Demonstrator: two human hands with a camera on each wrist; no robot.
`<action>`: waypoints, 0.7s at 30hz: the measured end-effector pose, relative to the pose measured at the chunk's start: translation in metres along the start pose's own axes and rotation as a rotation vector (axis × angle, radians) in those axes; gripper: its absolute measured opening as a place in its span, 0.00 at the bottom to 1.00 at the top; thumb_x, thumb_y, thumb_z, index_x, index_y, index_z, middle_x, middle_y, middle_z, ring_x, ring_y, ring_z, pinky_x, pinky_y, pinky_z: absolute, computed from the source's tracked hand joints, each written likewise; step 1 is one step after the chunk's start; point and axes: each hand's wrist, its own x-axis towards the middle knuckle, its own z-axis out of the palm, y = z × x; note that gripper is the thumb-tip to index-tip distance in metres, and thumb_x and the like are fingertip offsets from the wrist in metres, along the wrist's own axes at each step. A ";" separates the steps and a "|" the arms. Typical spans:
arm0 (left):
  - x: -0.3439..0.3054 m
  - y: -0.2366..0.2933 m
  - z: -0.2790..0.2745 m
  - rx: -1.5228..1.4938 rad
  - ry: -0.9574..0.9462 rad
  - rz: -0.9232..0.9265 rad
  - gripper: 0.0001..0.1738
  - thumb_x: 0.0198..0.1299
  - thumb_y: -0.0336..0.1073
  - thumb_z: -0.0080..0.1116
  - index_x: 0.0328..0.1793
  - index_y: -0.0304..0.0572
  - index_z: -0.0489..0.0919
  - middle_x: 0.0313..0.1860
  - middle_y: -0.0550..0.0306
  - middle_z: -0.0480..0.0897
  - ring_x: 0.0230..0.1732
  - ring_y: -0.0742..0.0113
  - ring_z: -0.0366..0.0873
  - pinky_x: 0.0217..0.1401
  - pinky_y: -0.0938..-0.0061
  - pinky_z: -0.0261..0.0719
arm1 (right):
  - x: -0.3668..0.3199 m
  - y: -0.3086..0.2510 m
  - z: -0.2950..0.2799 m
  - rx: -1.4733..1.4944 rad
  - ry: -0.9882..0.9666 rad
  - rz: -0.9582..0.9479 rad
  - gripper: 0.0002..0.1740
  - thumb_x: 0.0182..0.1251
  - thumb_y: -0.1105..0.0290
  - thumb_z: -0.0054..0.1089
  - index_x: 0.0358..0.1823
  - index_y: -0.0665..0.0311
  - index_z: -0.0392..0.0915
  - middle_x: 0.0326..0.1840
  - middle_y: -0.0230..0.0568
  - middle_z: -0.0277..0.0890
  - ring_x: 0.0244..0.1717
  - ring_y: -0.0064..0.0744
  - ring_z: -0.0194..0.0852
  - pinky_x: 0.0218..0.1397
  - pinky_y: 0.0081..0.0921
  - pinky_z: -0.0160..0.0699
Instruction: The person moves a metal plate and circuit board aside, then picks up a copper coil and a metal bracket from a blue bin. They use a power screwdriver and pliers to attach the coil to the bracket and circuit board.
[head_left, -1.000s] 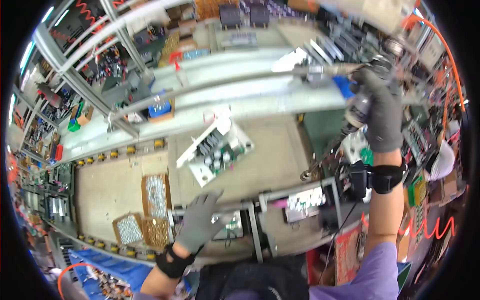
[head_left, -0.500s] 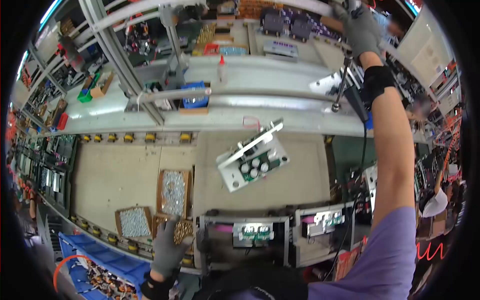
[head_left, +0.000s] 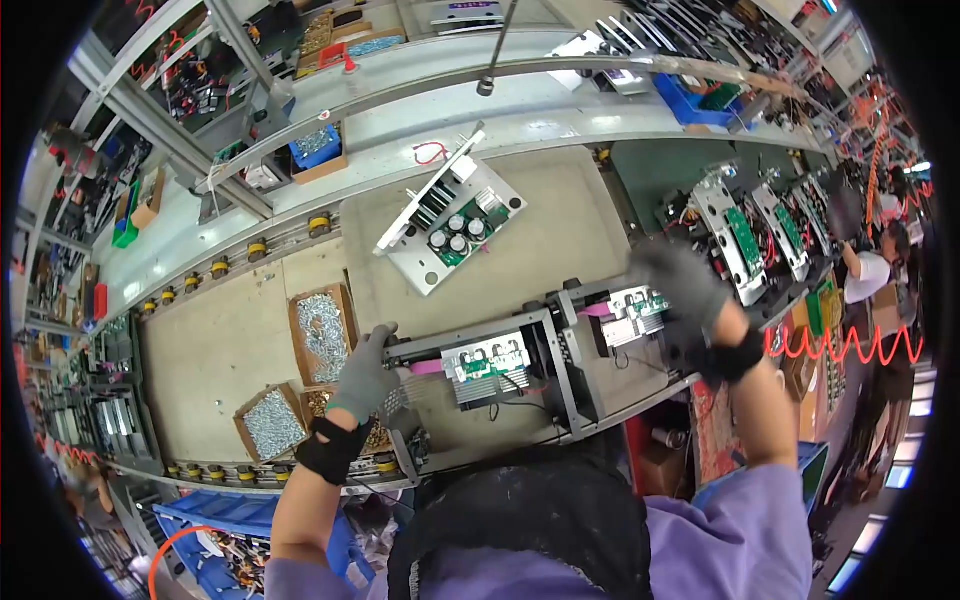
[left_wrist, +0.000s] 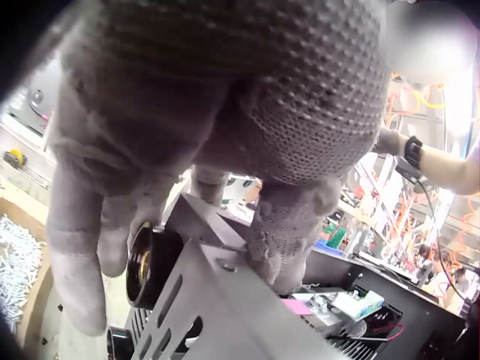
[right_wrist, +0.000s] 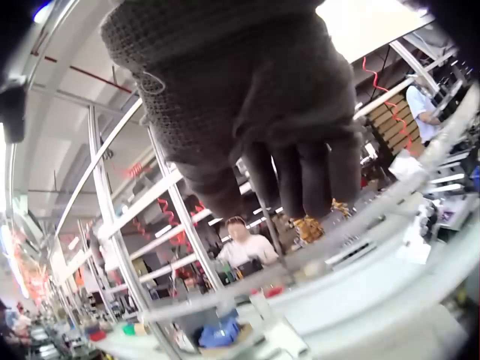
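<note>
Your left hand [head_left: 368, 380] grips the metal case [head_left: 470, 337] at its far-left corner, thumb inside, fingers outside; the case sits along the counter's [head_left: 220, 350] near edge. Your right hand [head_left: 685, 285] hangs loose, holding nothing.

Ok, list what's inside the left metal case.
The case holds a green circuit board, a finned metal block, a pink ribbon and black cable. Whatever's beneath the block is covered.

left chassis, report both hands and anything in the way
Left hand gripping left chassis, green boards inside. Right hand holding nothing, near second chassis. Second chassis close alongside, possibly obstructing.
</note>
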 end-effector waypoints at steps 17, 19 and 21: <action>-0.096 -0.171 -0.082 -0.442 -0.064 -0.339 0.19 0.59 0.26 0.61 0.58 0.31 0.79 0.41 0.58 0.84 0.38 0.71 0.80 0.42 0.75 0.79 | -0.084 -0.084 0.100 -0.307 -0.141 0.149 0.38 0.55 0.69 0.64 0.69 0.64 0.63 0.56 0.55 0.75 0.55 0.54 0.76 0.55 0.44 0.78; -0.111 -0.182 -0.069 -0.692 -0.110 -0.400 0.20 0.60 0.29 0.61 0.59 0.30 0.78 0.42 0.58 0.84 0.36 0.71 0.81 0.39 0.78 0.80 | -0.067 -0.106 0.061 -0.463 -0.321 0.130 0.35 0.56 0.66 0.64 0.67 0.64 0.66 0.55 0.55 0.76 0.53 0.54 0.78 0.53 0.44 0.79; -0.122 -0.151 -0.066 -0.845 -0.182 -0.457 0.20 0.60 0.29 0.61 0.58 0.29 0.78 0.42 0.57 0.84 0.37 0.70 0.82 0.40 0.79 0.81 | -0.061 -0.101 0.049 -0.673 -0.423 -0.067 0.24 0.59 0.58 0.62 0.54 0.63 0.77 0.46 0.51 0.82 0.46 0.53 0.84 0.46 0.44 0.81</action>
